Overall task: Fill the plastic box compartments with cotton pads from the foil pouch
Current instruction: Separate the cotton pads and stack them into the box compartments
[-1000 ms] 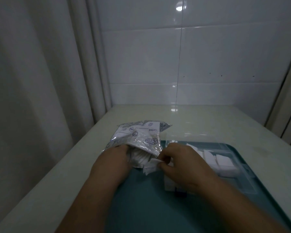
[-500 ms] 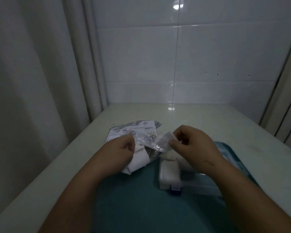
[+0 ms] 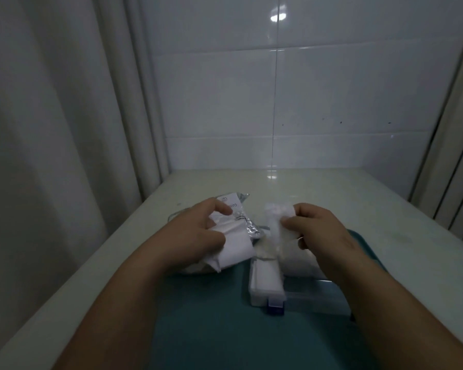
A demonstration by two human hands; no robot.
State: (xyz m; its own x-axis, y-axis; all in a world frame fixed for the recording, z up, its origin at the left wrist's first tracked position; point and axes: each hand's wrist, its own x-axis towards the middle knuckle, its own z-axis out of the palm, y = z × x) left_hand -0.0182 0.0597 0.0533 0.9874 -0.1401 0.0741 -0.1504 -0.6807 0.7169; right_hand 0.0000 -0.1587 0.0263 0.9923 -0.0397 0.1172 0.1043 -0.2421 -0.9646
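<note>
- While the left hand is gripping the foil pouch at its open end, its thumb and curled fingers are closing round a stack of cotton pads sticking out toward the camera.
- Right hand is pinching a white piece between thumb and forefinger, with the other fingers curling under. It is blurred, so I cannot tell whether it is a pad or pouch film.
- Hands are hanging close together without touching, above the far-left end of the plastic box.
- Pouch is showing over the table at the far edge of the teal tray, half hidden by the left hand. Whether it is resting or lifted, I cannot tell.
- Box is sitting on the tray. Its near-left compartment is showing white filling, and a blue latch is jutting from the near edge.
- Right wrist and forearm are covering most of the box, so the other compartments are unreadable.
- Curtain is hanging at left, and a tiled wall is rising behind the table.
</note>
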